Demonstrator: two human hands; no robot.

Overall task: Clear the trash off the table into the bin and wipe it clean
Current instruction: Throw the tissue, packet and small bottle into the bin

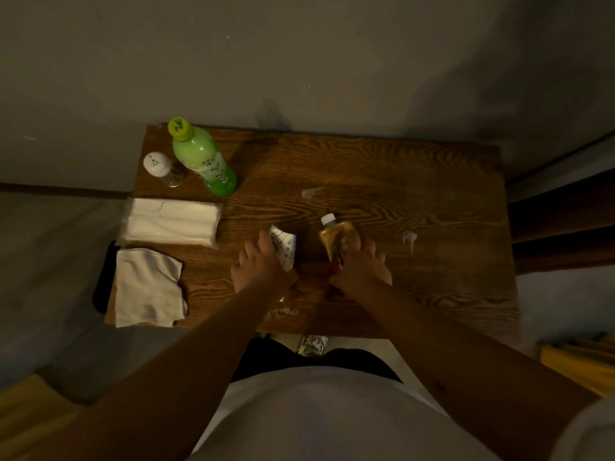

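Observation:
On the dark wooden table (pixel 382 168), my left hand (pixel 258 264) is closed on a crumpled white printed wrapper (pixel 284 247) near the front middle. My right hand (pixel 361 269) grips a gold pouch with a white cap (pixel 336 239), lying just right of the wrapper. Two small clear plastic scraps lie on the wood: one behind the hands (pixel 311 193), one at the right (pixel 409 239). A whitish smear (pixel 283 312) marks the front edge. A folded white cloth (pixel 148 287) rests at the front left corner.
A green bottle with a yellow cap (pixel 203 159) and a white-topped shaker (pixel 161 169) stand at the back left. A pack of white tissues (pixel 171 221) lies in front of them. A printed scrap (pixel 311 344) lies on the floor under the front edge.

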